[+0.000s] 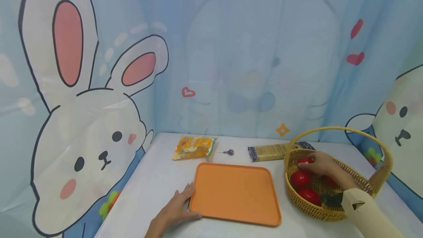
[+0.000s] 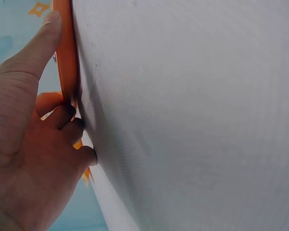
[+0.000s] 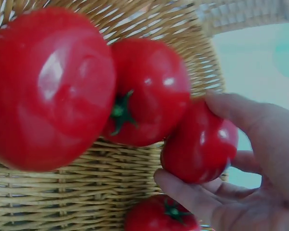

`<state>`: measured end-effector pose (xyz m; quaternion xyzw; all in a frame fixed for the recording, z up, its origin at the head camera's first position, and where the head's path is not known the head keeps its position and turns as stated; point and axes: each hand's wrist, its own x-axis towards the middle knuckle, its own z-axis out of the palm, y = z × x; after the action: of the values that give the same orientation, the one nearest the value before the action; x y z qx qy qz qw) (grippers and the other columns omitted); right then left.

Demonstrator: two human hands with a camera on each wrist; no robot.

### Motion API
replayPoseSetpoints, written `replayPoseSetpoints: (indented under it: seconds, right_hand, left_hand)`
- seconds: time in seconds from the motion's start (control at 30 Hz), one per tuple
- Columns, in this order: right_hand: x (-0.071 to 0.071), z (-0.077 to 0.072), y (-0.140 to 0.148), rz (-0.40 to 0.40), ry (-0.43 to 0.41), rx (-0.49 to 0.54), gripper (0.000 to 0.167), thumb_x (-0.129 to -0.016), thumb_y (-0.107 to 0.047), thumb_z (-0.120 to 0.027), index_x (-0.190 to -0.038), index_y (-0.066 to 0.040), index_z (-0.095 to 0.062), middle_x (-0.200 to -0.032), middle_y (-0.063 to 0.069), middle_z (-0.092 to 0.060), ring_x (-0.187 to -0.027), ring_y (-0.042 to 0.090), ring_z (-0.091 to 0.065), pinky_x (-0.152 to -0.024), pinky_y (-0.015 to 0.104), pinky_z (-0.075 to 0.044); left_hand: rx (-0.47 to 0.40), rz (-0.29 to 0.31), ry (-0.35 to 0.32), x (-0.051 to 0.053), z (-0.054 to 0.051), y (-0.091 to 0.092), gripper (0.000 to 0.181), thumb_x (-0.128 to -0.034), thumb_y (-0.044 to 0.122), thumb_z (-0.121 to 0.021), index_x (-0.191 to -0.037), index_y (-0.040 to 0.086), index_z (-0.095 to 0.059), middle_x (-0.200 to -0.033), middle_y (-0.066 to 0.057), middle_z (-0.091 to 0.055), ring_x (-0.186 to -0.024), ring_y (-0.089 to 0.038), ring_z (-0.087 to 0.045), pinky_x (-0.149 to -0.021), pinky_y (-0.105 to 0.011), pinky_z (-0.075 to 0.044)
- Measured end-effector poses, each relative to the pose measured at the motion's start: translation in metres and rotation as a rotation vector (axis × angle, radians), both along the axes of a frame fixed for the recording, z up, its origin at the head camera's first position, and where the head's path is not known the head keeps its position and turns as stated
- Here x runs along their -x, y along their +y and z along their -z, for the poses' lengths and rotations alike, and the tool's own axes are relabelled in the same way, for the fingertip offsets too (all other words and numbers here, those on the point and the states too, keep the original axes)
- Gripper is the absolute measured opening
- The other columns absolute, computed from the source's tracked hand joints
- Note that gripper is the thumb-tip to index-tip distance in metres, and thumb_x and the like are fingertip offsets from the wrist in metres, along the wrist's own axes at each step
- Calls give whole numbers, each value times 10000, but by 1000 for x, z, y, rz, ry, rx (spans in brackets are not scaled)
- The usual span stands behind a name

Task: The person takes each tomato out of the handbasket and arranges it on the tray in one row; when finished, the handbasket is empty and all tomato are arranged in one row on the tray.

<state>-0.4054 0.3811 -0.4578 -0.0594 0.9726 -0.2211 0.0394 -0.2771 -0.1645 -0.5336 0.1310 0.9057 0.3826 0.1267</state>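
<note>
Golden wicker, coarsely woven, forms one oval basket (image 1: 318, 213) with a single arched handle (image 1: 337, 128), standing on the right of the white table (image 1: 145, 183). Four tomatoes can be counted inside it, all glossy, smooth and red. The right hand (image 3: 260, 159) pinches one rounded tomato (image 3: 200, 144) between thumb and fingers, at the basket's far left side. Just beside that one is a second tomato (image 3: 147, 91) with a star-shaped green calyx (image 3: 120, 111); a large third tomato (image 3: 48, 91) fills the corner of the right wrist view, and a fourth tomato (image 3: 159, 216) lies apart from the row, calyx showing. One dark green object (image 1: 331, 199), smooth and perhaps a vegetable, sits by the cream sleeve (image 1: 370, 214), too covered to tell for sure.

The left hand (image 1: 176, 206) is spread around the near left corner of one flat orange tray (image 1: 236, 194), a rectangle with rounded corners and a low raised rim; its thumb touches the near edge, its fingers the left edge.

Beyond the tray lie three wrapped goods: one crinkly orange-yellow bag (image 1: 195, 147), one small round lollipop (image 1: 230, 152) on a thin stick, and one long gold packet (image 1: 269, 152), partly behind the basket. A blue fabric curtain (image 1: 231, 28) hangs behind, printed with one large white rabbit (image 1: 92, 150) at left.
</note>
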Motion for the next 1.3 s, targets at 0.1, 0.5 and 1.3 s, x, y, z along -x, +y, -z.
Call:
replayPoseSetpoints:
  seconds: [0.1, 0.5, 1.3]
  right_hand:
    - [-9, -10, 0, 37, 35, 6, 747, -956, -393, -781, -1203, 278, -564, -1015, 358, -677, -870, 398, -729, -728, 504, -662]
    - [-68, -39, -15, 135, 129, 82, 902, -954, -502, -797, -1370, 242, -501, -1196, 455, -625, -1056, 558, -654, -820, 581, -665]
    - [-96, -7, -193, -94, -18, 824, 609, -948, -172, -847, -1474, 23, -610, -1461, 262, -630, -1301, 440, -660, -967, 493, -645]
  left_hand:
    - [-3, -4, 0, -1, 0, -1, 1071, -838, 421, -938, -1651, 6, -377, -1762, -155, -267, -1648, -387, -201, -1325, -665, -57]
    - [9, -12, -12, 2, 1, -3, 1089, -820, 423, -947, -1656, 20, -377, -1761, -159, -269, -1643, -404, -208, -1314, -690, -71]
    - [-3, -20, 0, 5, 0, 1, 1065, -820, 414, -949, -1644, 20, -402, -1751, -161, -295, -1640, -402, -220, -1313, -690, -78]
